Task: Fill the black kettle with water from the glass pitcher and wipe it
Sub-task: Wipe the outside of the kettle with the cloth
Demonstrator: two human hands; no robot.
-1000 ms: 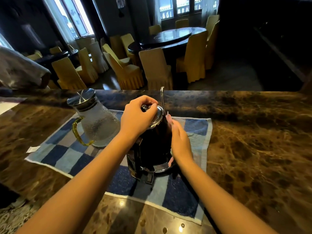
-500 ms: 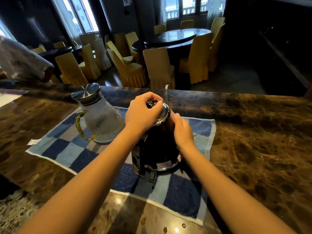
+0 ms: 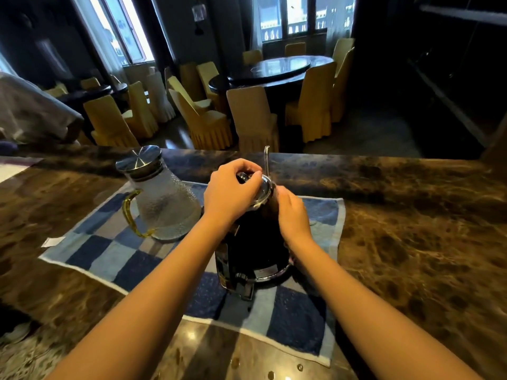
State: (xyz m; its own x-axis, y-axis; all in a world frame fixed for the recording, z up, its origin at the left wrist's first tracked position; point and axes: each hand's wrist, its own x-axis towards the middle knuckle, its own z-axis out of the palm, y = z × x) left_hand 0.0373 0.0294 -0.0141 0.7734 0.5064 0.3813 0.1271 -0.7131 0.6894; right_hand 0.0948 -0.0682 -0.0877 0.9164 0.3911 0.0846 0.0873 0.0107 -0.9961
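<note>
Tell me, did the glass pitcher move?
No. The glass pitcher sits on the same squares of the checked towel as before, left of the black kettle.

Towel [image 3: 131, 259] lies flat on the surface [image 3: 411, 242], approx. centre. Kettle [image 3: 252, 250] stands on the towel, right of middle, w/ its spout [image 3: 266, 163] on the far side. Pitcher [image 3: 162, 198] stands on the towel just left of the kettle, handle to the left. Left hand [image 3: 230, 193] sits on the kettle lid [image 3: 264, 187]; right hand [image 3: 293, 215] touches the kettle's right side. Paper scrap [image 3: 53, 241] lies on the surface left of the towel. Dining table [image 3: 274, 69] w/ chairs [image 3: 252, 119] stands beyond the surface's far edge.
</note>
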